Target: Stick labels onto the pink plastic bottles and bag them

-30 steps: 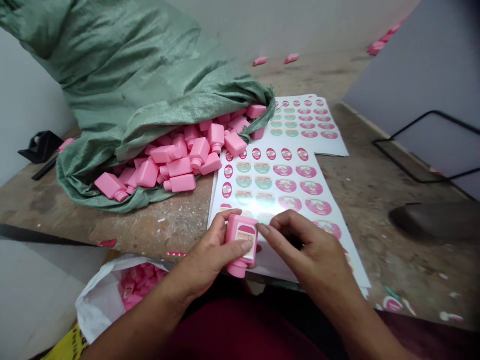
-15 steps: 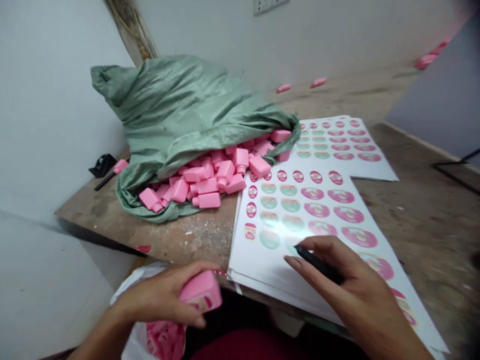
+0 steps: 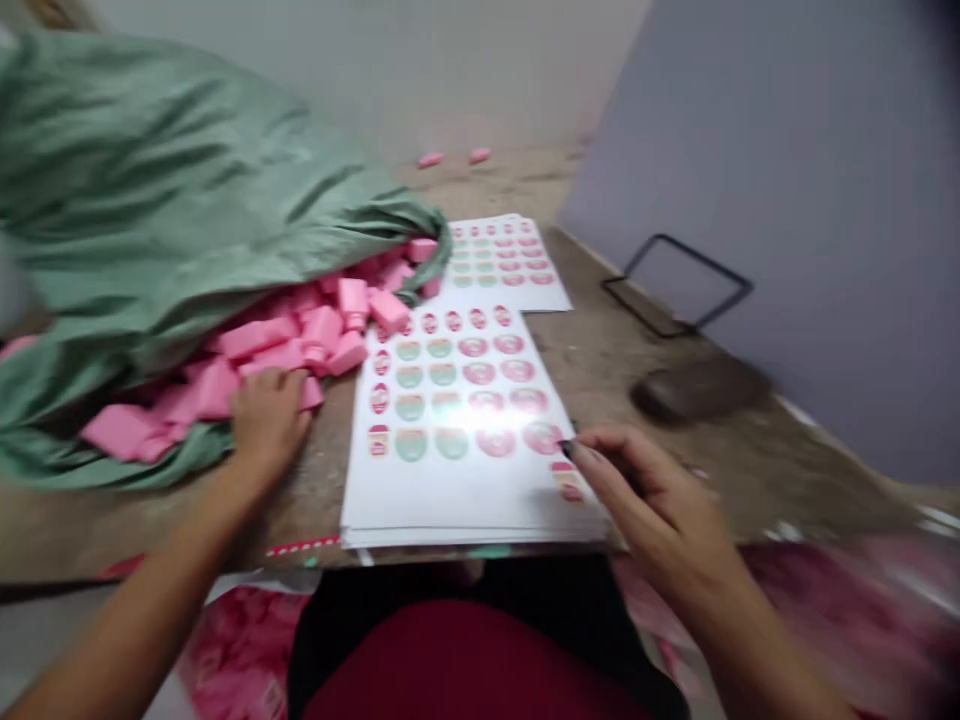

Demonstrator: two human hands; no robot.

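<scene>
My left hand [image 3: 270, 425] reaches into a heap of small pink plastic bottles [image 3: 321, 335] at the mouth of a green woven sack [image 3: 225, 190]. Its fingers curl over one bottle [image 3: 311, 393], partly hidden and blurred. Between thumb and fingers my right hand [image 3: 645, 490] pinches a slim black tool [image 3: 568, 448]; only its tip shows, so its kind is unclear. That tip is at the right edge of a stack of sticker sheets [image 3: 457, 500], close to a pink oval sticker [image 3: 543, 438]. Green and pink stickers run in rows on the top sheet.
A second stack of sticker sheets [image 3: 517, 293] lies farther back. On the right are a black wire frame [image 3: 697, 252] and a dark, rounded object [image 3: 701, 390], beside a grey panel [image 3: 675, 130]. Below the table edge, a bag holds pink bottles [image 3: 240, 650].
My left hand has let go of the earlier labelled pink bottle and moved up to the heap. My right hand still holds the black tool. The view has turned right.
</scene>
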